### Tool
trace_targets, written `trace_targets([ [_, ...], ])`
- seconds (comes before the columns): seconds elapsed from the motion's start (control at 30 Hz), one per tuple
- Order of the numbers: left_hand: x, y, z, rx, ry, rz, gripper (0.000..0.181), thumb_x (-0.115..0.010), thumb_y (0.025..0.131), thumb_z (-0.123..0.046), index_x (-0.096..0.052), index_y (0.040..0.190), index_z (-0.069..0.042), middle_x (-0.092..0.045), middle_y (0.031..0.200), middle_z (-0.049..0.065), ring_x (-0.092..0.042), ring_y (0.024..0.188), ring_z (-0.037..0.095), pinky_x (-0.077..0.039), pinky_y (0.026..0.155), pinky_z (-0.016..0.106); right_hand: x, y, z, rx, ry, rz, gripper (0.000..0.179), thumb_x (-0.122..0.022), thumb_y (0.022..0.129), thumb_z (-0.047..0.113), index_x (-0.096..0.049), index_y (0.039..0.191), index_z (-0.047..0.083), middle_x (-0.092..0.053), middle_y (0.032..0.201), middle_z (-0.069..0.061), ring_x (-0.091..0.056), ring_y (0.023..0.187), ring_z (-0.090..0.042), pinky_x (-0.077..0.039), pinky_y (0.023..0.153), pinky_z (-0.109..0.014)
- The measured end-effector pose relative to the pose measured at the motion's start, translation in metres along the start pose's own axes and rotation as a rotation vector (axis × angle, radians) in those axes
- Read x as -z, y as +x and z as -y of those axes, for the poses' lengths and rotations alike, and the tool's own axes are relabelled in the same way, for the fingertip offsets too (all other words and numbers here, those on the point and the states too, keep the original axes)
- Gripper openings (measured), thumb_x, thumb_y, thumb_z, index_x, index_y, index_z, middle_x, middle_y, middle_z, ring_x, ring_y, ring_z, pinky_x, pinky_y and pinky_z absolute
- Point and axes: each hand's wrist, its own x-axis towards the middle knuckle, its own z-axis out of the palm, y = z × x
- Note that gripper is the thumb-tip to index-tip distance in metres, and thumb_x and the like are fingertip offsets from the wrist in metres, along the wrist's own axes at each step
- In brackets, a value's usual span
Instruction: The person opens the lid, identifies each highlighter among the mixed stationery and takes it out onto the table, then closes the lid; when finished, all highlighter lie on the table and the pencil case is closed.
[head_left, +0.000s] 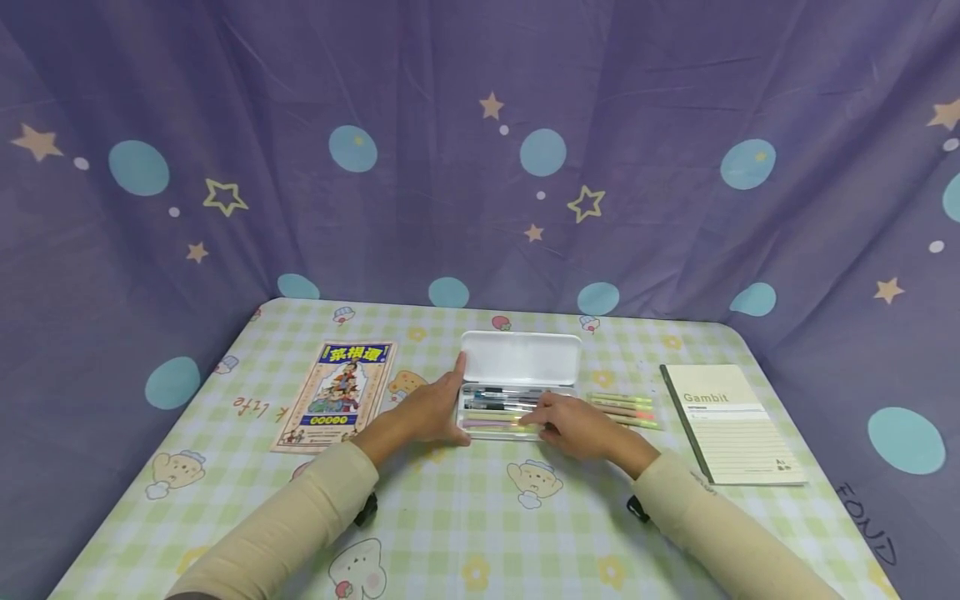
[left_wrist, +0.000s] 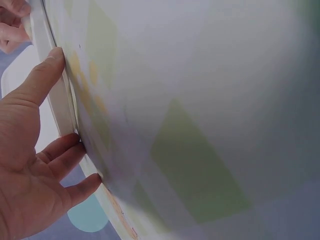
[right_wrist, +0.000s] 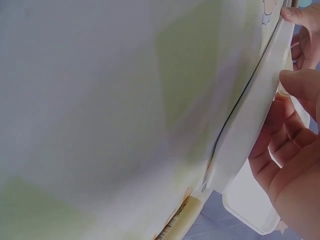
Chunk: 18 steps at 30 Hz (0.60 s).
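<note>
A white pencil case stands with its lid up in the middle of the table, holding several pens and pale highlighters. My left hand rests against the case's left end, fingers spread and mostly straight. Its thumb touches the front wall in the left wrist view. My right hand reaches over the right part of the case, pinching a highlighter between thumb and fingers, which hide most of it. More highlighters with bright ends lie beside the case on the right.
A booklet with a colourful cover lies left of the case. On the right is a cream notebook with a dark spine. The checked tablecloth runs up to a purple curtain behind the table.
</note>
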Motion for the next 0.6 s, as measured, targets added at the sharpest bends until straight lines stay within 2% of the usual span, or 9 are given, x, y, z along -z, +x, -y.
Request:
trace_targets([
  [0.3, 0.0, 0.0, 0.001, -0.006, -0.003, -0.002, 0.146, -0.093, 0.069, -0.046, 0.012, 0.163, -0.007, -0.03, 0.166, 0.02, -0.053, 0.138, 0.037, -0.045, 0.115, 0.044, 0.006, -0.006, -0.005, -0.014, 0.079, -0.024, 0.032, -0.067, 0.094, 0.002, -0.075, 0.123, 0.013, -0.065, 0.097, 0.001, -0.052, 0.081, -0.007, -0.049, 0.073, -0.025],
  [0.6, 0.0, -0.001, 0.0, 0.0, -0.002, 0.001, 0.146, -0.093, 0.069, -0.046, 0.013, 0.163, -0.008, -0.031, 0.165, 0.02, -0.054, 0.137, 0.037, -0.046, 0.115, 0.044, 0.016, -0.016, -0.016, -0.092, 0.186, -0.05, 0.03, -0.063, 0.098, 0.007, -0.073, 0.127, 0.013, -0.064, 0.099, 0.001, -0.048, 0.075, -0.002, -0.047, 0.069, -0.024],
])
